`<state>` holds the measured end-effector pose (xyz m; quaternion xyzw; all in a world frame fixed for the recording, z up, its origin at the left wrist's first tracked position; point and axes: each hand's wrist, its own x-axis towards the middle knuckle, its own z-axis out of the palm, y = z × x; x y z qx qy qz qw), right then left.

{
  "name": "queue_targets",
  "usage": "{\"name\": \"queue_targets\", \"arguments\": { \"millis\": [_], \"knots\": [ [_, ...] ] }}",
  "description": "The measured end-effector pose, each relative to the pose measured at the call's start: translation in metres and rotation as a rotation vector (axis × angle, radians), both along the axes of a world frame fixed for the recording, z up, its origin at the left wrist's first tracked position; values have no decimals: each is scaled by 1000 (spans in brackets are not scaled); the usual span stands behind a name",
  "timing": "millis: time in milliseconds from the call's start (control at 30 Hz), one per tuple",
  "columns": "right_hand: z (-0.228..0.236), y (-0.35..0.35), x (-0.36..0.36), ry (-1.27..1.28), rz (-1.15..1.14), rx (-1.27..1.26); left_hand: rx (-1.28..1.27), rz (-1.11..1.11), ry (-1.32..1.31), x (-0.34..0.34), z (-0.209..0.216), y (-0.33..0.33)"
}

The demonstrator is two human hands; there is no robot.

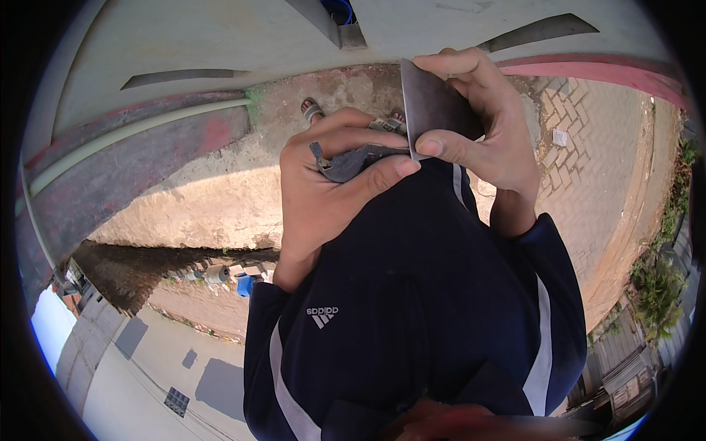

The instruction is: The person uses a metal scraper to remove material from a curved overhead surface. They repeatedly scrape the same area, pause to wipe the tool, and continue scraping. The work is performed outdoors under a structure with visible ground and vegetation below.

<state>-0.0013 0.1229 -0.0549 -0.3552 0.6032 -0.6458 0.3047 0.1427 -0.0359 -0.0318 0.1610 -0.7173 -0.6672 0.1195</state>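
In front of my chest, my right hand [500,136] grips a thin dark flat plate [438,106] by its right side. The thumb lies at the plate's lower corner and the fingers reach its upper edge. The plate's left edge shows as a pale, straight line. My left hand [305,191] pinches a folded, rough dark grey sheet [357,163], its torn end sticking out between thumb and fingers. Its other end meets the lower left edge of the plate, and the left thumb tip lies close to that corner.
A pale wall [243,37] with dark slots stands ahead. Along its base at left runs a light pipe [147,143]. Sandalled feet [312,110] stand on concrete. Brick-patterned paving [581,162] lies at right; a drain channel [118,268] and a blue container [245,285] are at left.
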Motion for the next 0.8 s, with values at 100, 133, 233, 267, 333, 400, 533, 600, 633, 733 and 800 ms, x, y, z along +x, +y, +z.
{"name": "queue_targets", "arguments": {
  "millis": [100,133,233,267,333,400,533,600,633,733,800],
  "knots": [
    [-1,1,0,-47,11,-16,0,-3,18,-2,0,1],
    [-2,1,0,-86,18,-36,14,-5,25,-2,-1,2],
    [-4,3,3,-140,11,-59,36,-9,52,-5,-1,4],
    [-5,4,4,-147,3,-61,40,-10,62,-5,-2,5],
    [-7,4,5,-142,-9,-80,62,-18,49,-6,-2,5],
    [-8,4,6,-131,-13,-105,106,-33,39,-6,-3,5],
    [-11,3,7,-100,-7,-145,197,-78,61,-5,-5,4],
    [-12,3,8,-102,-10,-151,219,-97,80,-5,-7,4],
    [-12,3,9,-111,-14,-152,226,-103,83,-4,-8,3],
    [-12,2,12,-126,-15,-160,257,-118,70,-3,-10,3],
    [-13,1,14,-139,-22,-187,312,-126,58,-1,-11,3]
  ]
}}
